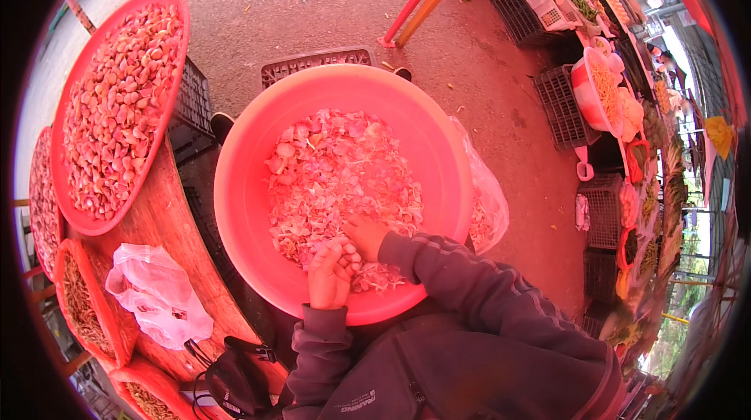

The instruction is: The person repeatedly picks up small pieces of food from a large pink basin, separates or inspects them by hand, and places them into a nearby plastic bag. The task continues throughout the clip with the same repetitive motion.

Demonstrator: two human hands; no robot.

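Observation:
A large round plastic basin stands before me, its bottom covered with garlic bulbs, cloves and loose papery skins. My left hand is palm up over the near side of the basin, its fingers curled around something small and pale, perhaps garlic cloves. Just to its right, my right hand reaches down into the skins beside the left fingertips. Its fingers are partly hidden, and whether they hold anything cannot be made out. Both hands are inside the basin's rim.
At left, a wooden table bears a round tray of garlic cloves, a white plastic bag and a black bag. A clear bag of skins touches the basin's right side. Black crates and vegetable stalls line the right.

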